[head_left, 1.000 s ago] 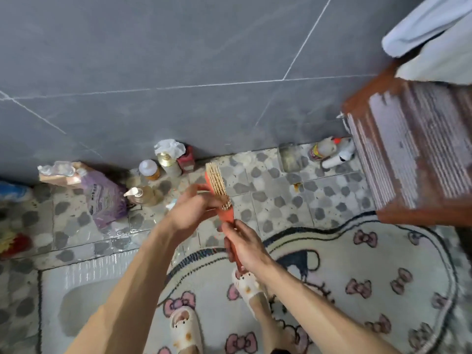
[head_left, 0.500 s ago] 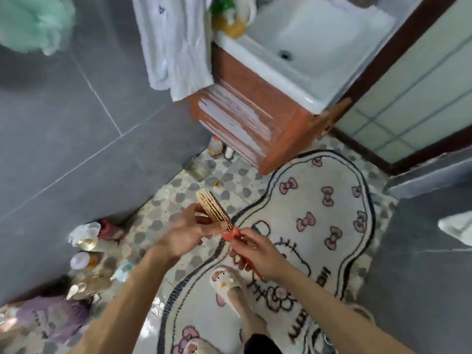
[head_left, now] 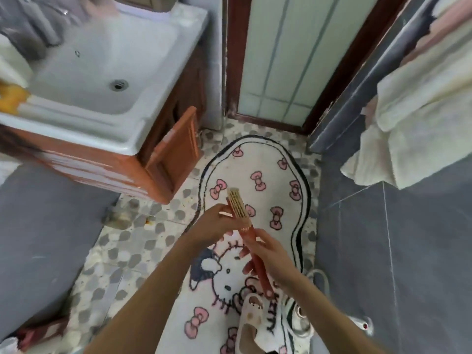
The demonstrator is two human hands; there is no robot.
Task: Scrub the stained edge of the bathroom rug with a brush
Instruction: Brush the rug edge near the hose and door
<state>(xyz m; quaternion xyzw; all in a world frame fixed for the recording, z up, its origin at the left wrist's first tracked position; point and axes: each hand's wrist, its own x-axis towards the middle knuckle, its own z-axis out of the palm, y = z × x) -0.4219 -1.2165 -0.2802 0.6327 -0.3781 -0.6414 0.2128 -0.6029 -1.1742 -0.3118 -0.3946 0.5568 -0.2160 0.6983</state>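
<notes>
An orange-handled scrub brush (head_left: 238,204) with pale bristles is held in the air above the rug, bristles facing up. My right hand (head_left: 268,254) grips its long handle. My left hand (head_left: 213,223) pinches the side of the brush head. Below lies a white bathroom rug (head_left: 258,164) with a black border, pink bows and a cartoon cat face, stretching from the door toward my feet. No stain is plain to see on its border from here.
A white sink (head_left: 102,80) on an orange cabinet (head_left: 173,154) stands at the left, its door ajar. A door (head_left: 288,54) is at the far end, pale towels (head_left: 421,118) hang at the right. My slippered foot (head_left: 251,325) stands on the rug. Pebble-pattern floor surrounds it.
My view has swung right, from the wall and bottles to the sink, door and whole rug. Both hands keep the same hold on the brush.
</notes>
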